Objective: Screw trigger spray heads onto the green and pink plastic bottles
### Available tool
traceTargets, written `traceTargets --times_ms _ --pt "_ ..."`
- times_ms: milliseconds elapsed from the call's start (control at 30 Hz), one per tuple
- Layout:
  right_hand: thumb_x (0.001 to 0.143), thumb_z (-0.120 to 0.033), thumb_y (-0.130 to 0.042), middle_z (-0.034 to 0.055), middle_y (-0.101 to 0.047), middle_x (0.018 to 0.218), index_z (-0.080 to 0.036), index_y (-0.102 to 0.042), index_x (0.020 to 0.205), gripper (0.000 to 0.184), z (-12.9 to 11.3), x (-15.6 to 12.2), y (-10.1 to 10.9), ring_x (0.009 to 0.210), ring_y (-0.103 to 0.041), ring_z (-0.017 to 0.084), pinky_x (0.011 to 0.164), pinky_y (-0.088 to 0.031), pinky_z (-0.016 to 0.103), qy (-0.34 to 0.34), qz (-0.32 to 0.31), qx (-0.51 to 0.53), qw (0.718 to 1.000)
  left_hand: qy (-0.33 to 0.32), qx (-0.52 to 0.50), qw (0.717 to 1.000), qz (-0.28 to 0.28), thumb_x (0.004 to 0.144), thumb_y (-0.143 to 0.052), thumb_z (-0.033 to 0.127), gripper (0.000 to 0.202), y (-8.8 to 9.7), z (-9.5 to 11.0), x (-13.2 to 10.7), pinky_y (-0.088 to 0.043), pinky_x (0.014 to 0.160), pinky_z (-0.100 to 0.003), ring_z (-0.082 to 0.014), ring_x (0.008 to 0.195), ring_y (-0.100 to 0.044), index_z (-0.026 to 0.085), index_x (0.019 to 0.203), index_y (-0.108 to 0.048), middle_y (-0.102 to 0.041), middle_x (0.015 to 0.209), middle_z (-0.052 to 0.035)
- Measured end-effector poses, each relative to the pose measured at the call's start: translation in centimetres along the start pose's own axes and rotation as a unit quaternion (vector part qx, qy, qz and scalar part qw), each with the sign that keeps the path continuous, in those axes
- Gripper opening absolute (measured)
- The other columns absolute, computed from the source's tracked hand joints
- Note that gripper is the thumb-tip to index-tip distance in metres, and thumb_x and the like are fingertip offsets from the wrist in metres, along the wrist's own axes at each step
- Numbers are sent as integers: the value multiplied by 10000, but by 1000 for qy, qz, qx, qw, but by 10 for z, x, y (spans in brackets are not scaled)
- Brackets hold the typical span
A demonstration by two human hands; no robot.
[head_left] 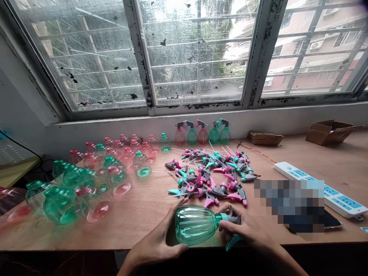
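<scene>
A clear green spray bottle (197, 225) lies sideways between my hands at the table's front edge. My left hand (158, 239) cups its base end, thumb below and fingers along the far side. My right hand (244, 230) is closed round the neck and the grey-and-teal spray head (233, 218), whose teal trigger (233, 242) points down toward me. The head sits on the bottle's neck; how tightly, I cannot tell. Just beyond the bottle lies a pile of loose spray heads (205, 176), pink-and-grey and teal-and-grey, with thin white tubes.
Many open green bottles (61, 205) and pink bottles (119, 182) stand at the left. Several bottles with spray heads (202, 134) line the wall. At the right are a white power strip (330, 191), a partly blurred dark device (332, 221) and cardboard boxes (327, 134).
</scene>
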State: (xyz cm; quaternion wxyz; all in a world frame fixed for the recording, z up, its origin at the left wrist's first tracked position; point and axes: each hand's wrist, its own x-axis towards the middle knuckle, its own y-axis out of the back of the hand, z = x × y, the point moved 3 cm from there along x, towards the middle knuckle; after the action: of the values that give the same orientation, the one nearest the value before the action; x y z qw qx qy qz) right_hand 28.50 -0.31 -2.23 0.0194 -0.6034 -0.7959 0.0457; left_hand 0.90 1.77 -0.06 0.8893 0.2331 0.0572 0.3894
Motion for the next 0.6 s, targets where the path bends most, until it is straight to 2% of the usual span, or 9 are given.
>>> traceTargets --times_ms 67,167,267,367,600 --pt "821 -384 -807 -11 -732 741 -184 -653 998 308 0 1 1 619 -626 141 608 -489 259 5 4 -11 1000 8 0 1000 3 843 -781 321 1022 0 2 1 -184 1262 -526 -352 1534 -216 325 1604 -99 -230 1681 -75" --pt "827 -372 -806 -12 -732 747 -182 -652 986 292 -1 1 0 631 -623 141 620 -488 258 6 2 -14 1000 11 -27 1000 2 815 -785 519 1035 1 3 2 -154 1265 -531 -375 1535 -196 329 1600 -138 -215 1688 -69" --pt "825 -367 -811 -13 -735 749 -184 -653 977 286 0 0 -1 638 -630 144 620 -499 257 5 -3 -12 1000 16 -59 998 9 878 -587 687 901 3 0 2 -132 1266 -533 -369 1545 -162 329 1597 -179 -200 1695 -60" --pt "827 -371 -808 -15 -735 742 -187 -654 977 283 0 0 -2 637 -637 147 620 -509 258 1 -8 -14 1000 31 -67 997 26 936 -507 663 802 5 -4 3 -146 1258 -542 -358 1542 -177 333 1595 -191 -236 1684 -62" --pt "817 -390 -811 -9 -735 745 -181 -658 968 299 -2 1 -2 636 -630 142 621 -499 255 1 -8 -16 1000 20 -106 994 31 853 -704 598 933 3 -5 3 -203 1240 -546 -381 1518 -243 351 1592 -190 -305 1653 -84"
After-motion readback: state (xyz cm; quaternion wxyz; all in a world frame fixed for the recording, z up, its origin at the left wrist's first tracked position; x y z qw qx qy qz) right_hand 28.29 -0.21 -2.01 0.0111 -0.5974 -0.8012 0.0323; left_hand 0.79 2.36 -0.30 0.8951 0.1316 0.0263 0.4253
